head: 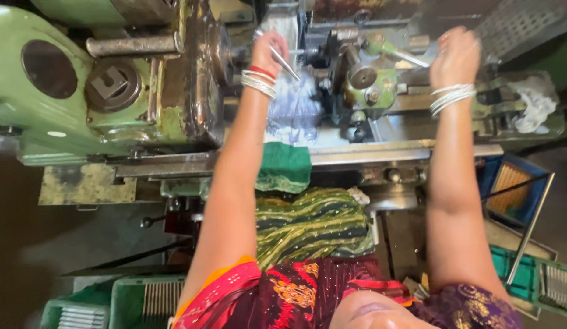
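Observation:
My left hand [269, 50] is raised at the chuck end of a green lathe [34, 116] and grips a thin shiny metal rod [286, 63] that slants down to the right. My right hand [456, 53] rests on a metal lever [400, 53] that sticks out from the green tool post [370, 76]. Both wrists carry silver bangles. A pale cloth [294, 109] hangs on the lathe bed below the rod.
Green crates holding rows of metal rods stand at the lower left [151, 298] and lower right [554, 285]. A blue crate [515, 190] sits right of the bed. A white rag [533, 105] lies at the far right. A green cloth [285, 167] drapes over the bed rail.

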The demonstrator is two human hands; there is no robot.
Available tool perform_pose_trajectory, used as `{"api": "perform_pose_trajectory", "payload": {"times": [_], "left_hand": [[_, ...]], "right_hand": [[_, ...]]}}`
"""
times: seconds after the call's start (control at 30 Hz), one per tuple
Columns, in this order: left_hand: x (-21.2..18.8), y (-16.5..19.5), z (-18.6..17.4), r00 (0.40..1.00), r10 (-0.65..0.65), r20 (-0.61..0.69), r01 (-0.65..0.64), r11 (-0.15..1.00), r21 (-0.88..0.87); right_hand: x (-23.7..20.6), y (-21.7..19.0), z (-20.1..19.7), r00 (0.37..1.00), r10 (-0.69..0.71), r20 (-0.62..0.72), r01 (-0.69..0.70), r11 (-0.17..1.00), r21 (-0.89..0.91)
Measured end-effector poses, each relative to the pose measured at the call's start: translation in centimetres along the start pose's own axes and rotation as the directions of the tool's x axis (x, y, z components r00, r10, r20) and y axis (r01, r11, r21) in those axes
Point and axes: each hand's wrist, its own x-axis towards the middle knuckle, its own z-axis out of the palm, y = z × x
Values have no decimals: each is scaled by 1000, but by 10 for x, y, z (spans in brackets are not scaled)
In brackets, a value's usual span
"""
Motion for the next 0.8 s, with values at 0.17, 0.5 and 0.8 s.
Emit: {"api": "perform_pose_trajectory", "payload": {"times": [0.17, 0.5, 0.8], "left_hand": [[34, -51, 4, 844, 198, -498, -99, 971, 217], [41, -71, -9, 498, 575, -649, 32, 736, 677], [49, -63, -23, 547, 599, -585, -160, 761, 629]], "right_hand": [[-12, -11, 16, 990, 37, 135, -46, 997, 65], [-22, -2, 26, 957, 229, 176, -233, 973, -1], [-26, 4, 30, 959, 227, 169, -237, 971, 39]]}}
